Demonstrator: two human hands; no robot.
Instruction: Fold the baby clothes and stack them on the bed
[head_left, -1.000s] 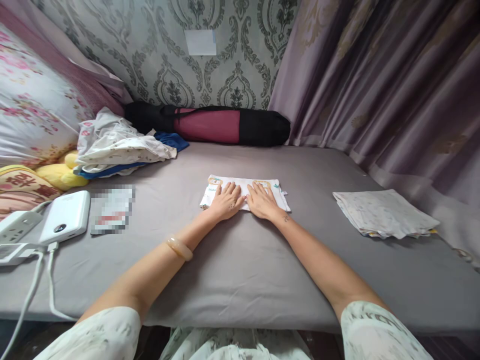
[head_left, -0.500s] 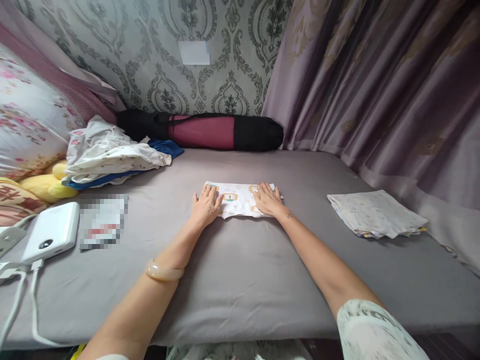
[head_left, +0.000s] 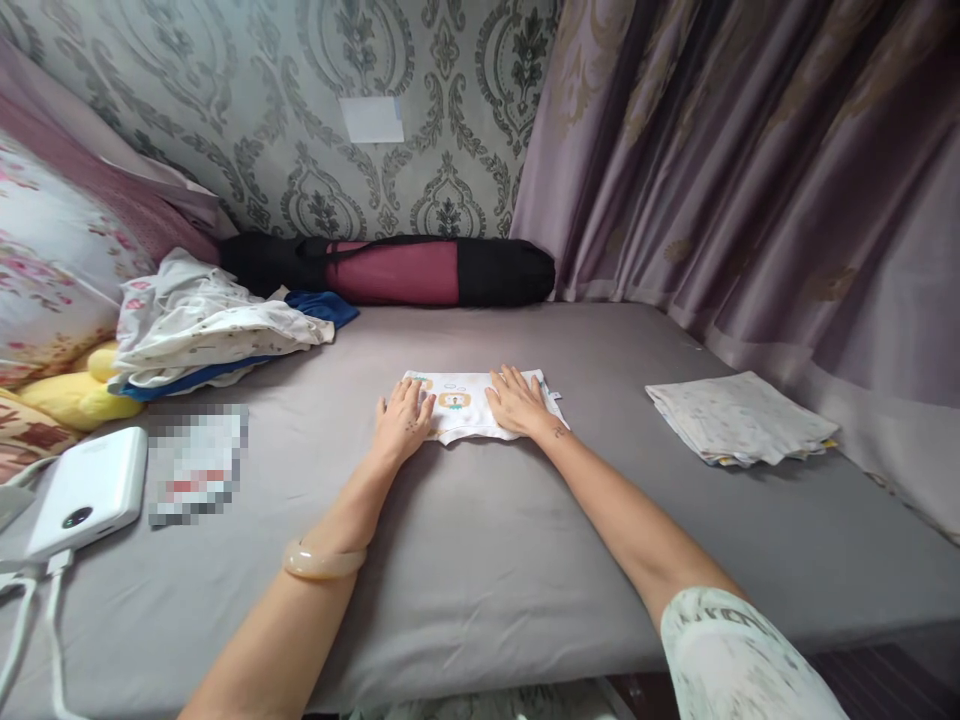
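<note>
A small white folded garment [head_left: 469, 412] with an orange and teal cartoon print lies on the grey bed sheet [head_left: 480, 540] in front of me. On its left end rests my left hand [head_left: 403, 418], fingers spread and palm down. My right hand [head_left: 519, 402] lies flat over its right part, fingers also outstretched. A small tag sticks out at the garment's right edge. Neither hand grips the fabric; parts of the print are hidden beneath them.
Right of me lies a stack of folded cloths [head_left: 742, 418]. Rumpled clothes [head_left: 217, 315] are heaped at left, near a yellow plush [head_left: 79, 400]. A white power bank [head_left: 90, 492] with cables and a blurred packet [head_left: 199, 465] sit closer. A black-and-maroon long bag [head_left: 394, 272] runs along the wall.
My right hand has slid slightly left across the garment, baring more of its right end. The left hand stays on the left end. The camera view has shifted a little.
</note>
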